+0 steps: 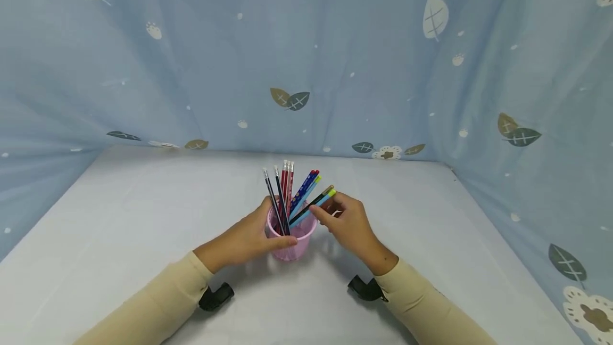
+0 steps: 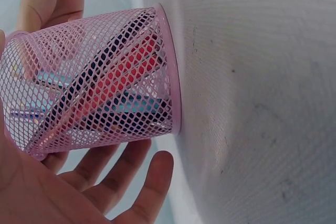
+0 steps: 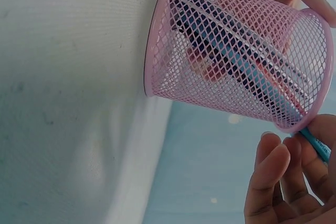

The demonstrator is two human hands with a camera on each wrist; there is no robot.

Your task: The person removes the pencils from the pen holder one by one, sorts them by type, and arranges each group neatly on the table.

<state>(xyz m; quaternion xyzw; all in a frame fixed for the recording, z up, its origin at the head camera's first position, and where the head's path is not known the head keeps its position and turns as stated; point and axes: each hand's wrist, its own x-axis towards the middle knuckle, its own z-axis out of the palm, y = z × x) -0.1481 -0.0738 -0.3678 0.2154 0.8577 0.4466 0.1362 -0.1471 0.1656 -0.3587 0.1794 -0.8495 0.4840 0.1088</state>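
Observation:
A pink mesh pencil cup [image 1: 293, 252] stands upright on the table, with several pencils in it. My left hand [image 1: 246, 241] holds the cup from its left side, thumb across the front near the rim. Dark pencils [image 1: 270, 188] and red pencils [image 1: 290, 181] with white-tipped ends lean left and back. Blue patterned pencils [image 1: 301, 190] lean right. At the right rim, my right hand [image 1: 349, 225] pinches a black pencil [image 1: 313, 206] and a light blue pencil [image 1: 326, 197], which tilt right. Their lower parts show through the mesh [image 3: 231, 51] in the right wrist view.
The white table [image 1: 143, 201] spreads around the cup on all sides. A blue curtain [image 1: 335, 41] with leaf prints hangs behind it and along the sides. Black wrist straps [image 1: 366, 287] sit below both sleeves.

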